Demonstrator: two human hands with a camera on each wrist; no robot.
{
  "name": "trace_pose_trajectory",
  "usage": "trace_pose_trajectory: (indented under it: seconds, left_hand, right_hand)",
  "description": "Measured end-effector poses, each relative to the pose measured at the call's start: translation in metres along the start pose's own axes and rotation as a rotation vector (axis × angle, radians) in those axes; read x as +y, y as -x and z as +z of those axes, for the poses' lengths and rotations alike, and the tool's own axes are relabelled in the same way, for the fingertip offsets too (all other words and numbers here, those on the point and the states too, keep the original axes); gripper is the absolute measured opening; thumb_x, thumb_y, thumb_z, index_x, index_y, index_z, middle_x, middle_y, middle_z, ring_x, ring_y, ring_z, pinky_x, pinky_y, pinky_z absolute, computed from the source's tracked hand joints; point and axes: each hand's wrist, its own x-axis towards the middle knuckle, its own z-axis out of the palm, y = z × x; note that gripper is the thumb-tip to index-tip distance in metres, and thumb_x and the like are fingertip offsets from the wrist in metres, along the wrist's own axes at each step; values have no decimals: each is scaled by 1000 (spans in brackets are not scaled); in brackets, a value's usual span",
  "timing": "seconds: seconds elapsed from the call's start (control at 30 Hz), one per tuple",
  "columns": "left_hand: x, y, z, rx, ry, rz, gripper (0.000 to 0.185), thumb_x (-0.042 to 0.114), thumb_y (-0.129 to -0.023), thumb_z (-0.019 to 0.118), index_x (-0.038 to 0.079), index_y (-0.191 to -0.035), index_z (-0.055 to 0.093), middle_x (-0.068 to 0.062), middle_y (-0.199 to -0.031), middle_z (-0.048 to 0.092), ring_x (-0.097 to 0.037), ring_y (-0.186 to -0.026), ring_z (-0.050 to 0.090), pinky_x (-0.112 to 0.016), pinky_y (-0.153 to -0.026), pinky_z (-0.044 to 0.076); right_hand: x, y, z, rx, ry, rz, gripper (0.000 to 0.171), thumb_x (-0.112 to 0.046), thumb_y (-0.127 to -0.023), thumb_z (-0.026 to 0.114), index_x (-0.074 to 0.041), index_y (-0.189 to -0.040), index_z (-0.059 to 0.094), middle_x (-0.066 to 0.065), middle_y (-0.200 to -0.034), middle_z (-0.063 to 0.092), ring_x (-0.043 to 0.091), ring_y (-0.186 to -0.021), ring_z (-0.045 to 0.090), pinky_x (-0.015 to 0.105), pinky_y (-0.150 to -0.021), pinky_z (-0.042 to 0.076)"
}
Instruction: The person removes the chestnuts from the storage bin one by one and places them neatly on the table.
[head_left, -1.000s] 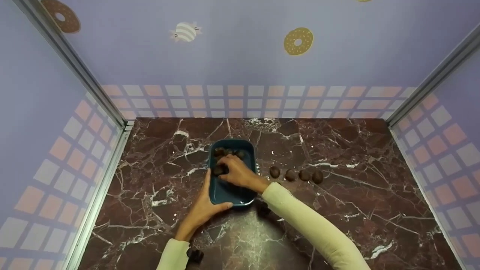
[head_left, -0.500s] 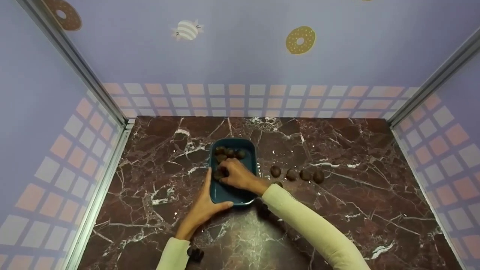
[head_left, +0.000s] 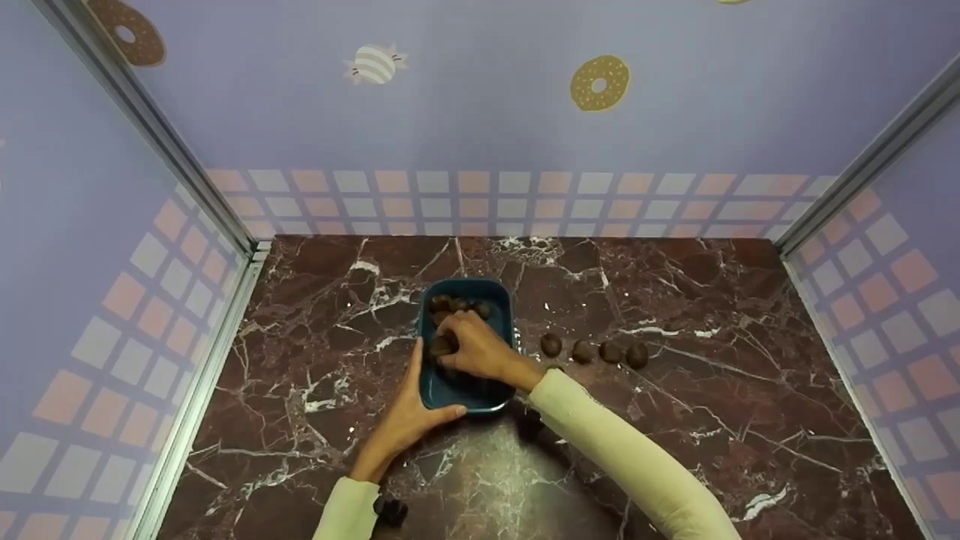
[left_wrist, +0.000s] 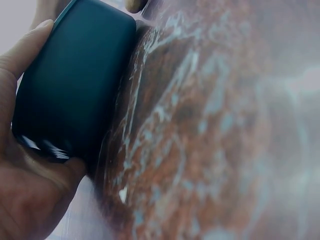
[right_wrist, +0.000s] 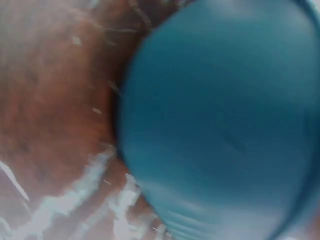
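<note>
Head view. A dark teal dish (head_left: pixel 501 300) stands on the marble table (head_left: pixel 675 420), its long axis running away from the person. The left hand (head_left: pixel 409 409) braces the dish's near-left corner: fingers straight along the left wall, thumb along the near rim. The right hand (head_left: pixel 476 349) reaches into the dish from the right, fingers curled round one brown ball (head_left: pixel 441 346) near the dish's left wall. More balls (head_left: pixel 459 306) lie at the dish's far end, just beyond the right hand's fingertips. Four balls (head_left: pixel 592 350) lie in a row on the table to the right of the dish, apart from it and nearer the right arm than the left.

Left wrist view. The dish (left_wrist: pixel 75 90) lies against the left hand (left_wrist: pixel 25 190); a finger (left_wrist: pixel 22 47) runs straight along its outer wall and the palm meets its corner.

Right wrist view. Only the dish wall (right_wrist: pixel 225 125), blurred, and the table (right_wrist: pixel 55 100) show; the right hand's grip cannot be told here.
</note>
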Motion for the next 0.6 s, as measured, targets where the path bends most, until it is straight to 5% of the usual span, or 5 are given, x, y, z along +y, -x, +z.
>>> trace_pose_trajectory:
  seconds: [0.3,0.6]
  left_hand:
    - [1,0,0,-11,42,0,139,23,-85,99,25,-179,-4,-12,-185,-2,-36,-169,2,-63,-134,8]
    - [-1,-1,0,4,14,5,142,32,-82,101,24,-179,-2,-14,-185,0,-38,-169,2,-63,-134,7]
  right_hand:
    - [-5,20,-39,85,-86,-46,41,-16,-94,89,-1,-128,73,14,-118,69,32,-110,61,49,-100,54]
    - [15,48,-63,164,-96,-66,39,-12,-90,91,-1,-124,75,13,-114,70,35,-109,64,49,-98,56]
